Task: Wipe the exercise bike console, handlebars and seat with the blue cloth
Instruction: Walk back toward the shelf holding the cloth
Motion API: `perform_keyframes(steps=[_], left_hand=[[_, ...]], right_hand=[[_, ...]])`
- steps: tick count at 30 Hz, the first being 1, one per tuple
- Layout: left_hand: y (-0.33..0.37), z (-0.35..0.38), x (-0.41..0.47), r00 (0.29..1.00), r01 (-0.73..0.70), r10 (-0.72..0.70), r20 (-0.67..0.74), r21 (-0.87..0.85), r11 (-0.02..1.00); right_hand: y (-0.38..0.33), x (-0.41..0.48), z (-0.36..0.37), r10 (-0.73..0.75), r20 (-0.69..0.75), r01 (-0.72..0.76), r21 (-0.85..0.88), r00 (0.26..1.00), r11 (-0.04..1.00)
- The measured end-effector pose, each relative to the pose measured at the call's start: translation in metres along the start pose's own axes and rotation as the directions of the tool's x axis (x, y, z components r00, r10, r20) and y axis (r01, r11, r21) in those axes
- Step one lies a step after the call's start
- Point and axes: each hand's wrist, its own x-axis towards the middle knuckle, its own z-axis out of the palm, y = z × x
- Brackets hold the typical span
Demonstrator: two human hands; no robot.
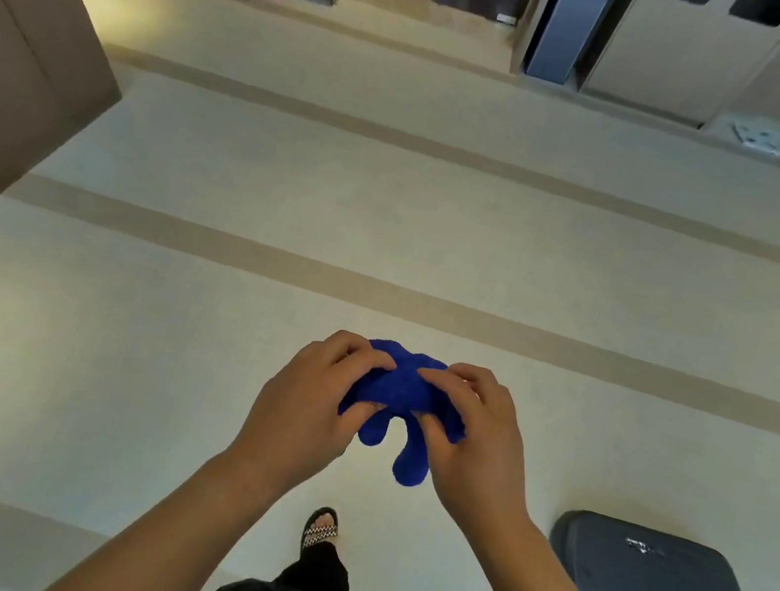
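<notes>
Blue cloth bunched between both gripping hands, left and right.

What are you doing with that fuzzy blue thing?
A person stands on a pale floor, holding the blue cloth out in front with both hands. The left hand and the right hand each pinch it, so it is bunched between them with a couple of bits hanging down. Nothing is being wiped yet: the cloth touches only the hands. A dark padded piece on metal rails sits low on the right, and I cannot tell if it belongs to the bike.
</notes>
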Motion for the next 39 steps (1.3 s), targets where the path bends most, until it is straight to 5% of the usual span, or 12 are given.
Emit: perform_keyframes(steps=[15, 26, 39], left_hand=[[0.016, 0.077, 0.363, 0.981, -0.168, 0.172, 0.088, -0.050, 0.985], [0.085, 0.180, 0.685, 0.963, -0.250, 0.262, 0.066, -0.144, 0.957], [0.083, 0.271, 1.054, 0.960, -0.263, 0.275, 0.043, -0.187, 0.947]], right_hand=[[0.140, 0.299, -0.063, 0.174, -0.215, -0.123, 0.231, 0.961, 0.965], [0.293, 0.567, -0.197, 0.138, -0.311, -0.090, 0.164, 0.940, 0.982], [0.436, 0.903, -0.250, 0.185, -0.367, -0.103, 0.233, 0.912, 0.967]])
